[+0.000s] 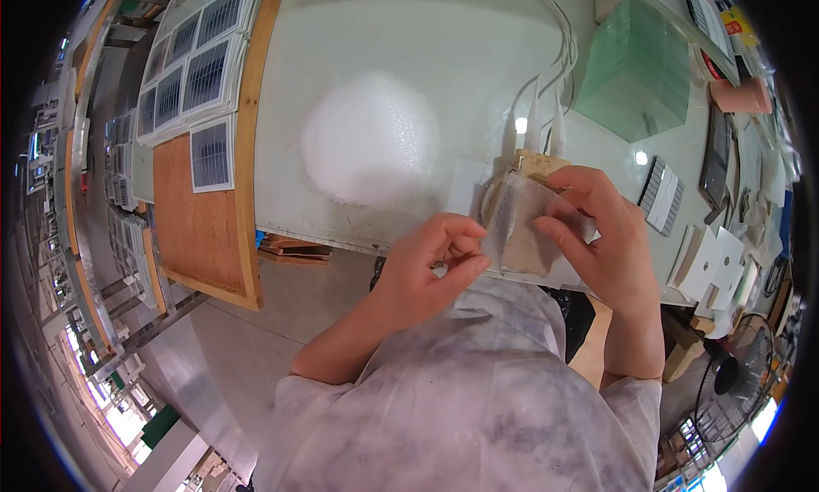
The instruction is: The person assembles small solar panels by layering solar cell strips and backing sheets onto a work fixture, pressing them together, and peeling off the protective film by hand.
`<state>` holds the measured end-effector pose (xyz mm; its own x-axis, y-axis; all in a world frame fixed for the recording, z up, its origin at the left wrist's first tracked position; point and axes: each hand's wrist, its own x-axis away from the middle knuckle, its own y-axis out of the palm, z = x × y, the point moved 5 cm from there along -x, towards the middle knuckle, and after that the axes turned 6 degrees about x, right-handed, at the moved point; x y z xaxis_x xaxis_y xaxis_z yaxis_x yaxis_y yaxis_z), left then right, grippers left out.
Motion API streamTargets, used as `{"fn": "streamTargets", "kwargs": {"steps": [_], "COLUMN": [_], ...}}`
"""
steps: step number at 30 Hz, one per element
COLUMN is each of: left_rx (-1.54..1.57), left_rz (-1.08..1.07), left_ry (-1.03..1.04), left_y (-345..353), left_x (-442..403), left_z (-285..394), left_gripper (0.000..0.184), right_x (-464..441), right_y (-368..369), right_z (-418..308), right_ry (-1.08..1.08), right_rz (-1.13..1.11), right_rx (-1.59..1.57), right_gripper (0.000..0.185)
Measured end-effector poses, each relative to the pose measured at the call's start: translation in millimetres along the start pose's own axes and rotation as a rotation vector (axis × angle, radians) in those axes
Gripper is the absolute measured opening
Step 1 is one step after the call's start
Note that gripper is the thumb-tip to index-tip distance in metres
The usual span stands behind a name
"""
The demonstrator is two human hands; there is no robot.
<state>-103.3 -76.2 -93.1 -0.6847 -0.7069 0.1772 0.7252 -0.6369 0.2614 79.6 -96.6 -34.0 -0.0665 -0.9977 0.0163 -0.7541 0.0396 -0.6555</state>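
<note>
My left hand (441, 262) is at the left edge of a thin translucent sheet (514, 206), thumb and fingertips pinched close together; what they hold is too small to make out. My right hand (597, 236) has its thumb and fingers closed on the sheet's right side. The sheet lies over a brownish square pad (529, 251) at the table's front edge. Behind it is a tan block (539, 163), with two white pen-like tools (533, 125) on cables. A faint clear square (467, 188) lies left of the pad.
A round white pile (371, 141) sits on the table (299, 31). Stacked glass sheets (636, 70) stand back right, near a small striped panel (661, 195). Framed panels (212, 151) lie on a wooden tray (247, 151) at left. A fan (729, 377) stands lower right.
</note>
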Motion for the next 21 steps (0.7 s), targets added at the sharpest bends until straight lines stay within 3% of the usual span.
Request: {"fn": "streamTargets", "kwargs": {"steps": [6, 9, 11, 12, 15, 19, 21], "left_rx": [0.002, -0.019, -0.038, -0.028, 0.013, 0.003, 0.005], "left_rz": [0.016, 0.022, -0.011, -0.031, 0.021, 0.059, 0.039], "left_ry": [0.006, 0.02, 0.043, 0.056, -0.035, 0.011, 0.04], "left_y": [0.8, 2.0, 1.6, 3.6, 5.5, 2.5, 3.8], "left_x": [-0.2, -1.3, -1.2, -1.4, 1.2, 1.5, 0.2], "left_z": [0.1, 1.7, 0.9, 2.9, -0.9, -4.8, -6.7], "left_gripper": [0.024, 0.026, 0.031, 0.031, 0.035, 0.036, 0.037], "right_x": [0.1, 1.2, 8.7, 12.7, 35.1, 44.7, 53.3], "right_y": [-1.6, -10.6, -25.8, -25.4, -16.1, -0.7, -14.4], "right_z": [-3.2, -6.7, -7.3, -3.6, 18.7, 18.9, 50.2], "right_ry": [0.004, -0.007, -0.061, -0.056, 0.07, 0.059, 0.133], "right_rz": [0.013, 0.051, 0.343, 0.355, 0.399, 0.349, 0.412], "right_rx": [0.028, 0.29, 0.513, 0.535, 0.128, 0.249, 0.007], "right_gripper": [0.034, 0.039, 0.042, 0.042, 0.052, 0.057, 0.06]}}
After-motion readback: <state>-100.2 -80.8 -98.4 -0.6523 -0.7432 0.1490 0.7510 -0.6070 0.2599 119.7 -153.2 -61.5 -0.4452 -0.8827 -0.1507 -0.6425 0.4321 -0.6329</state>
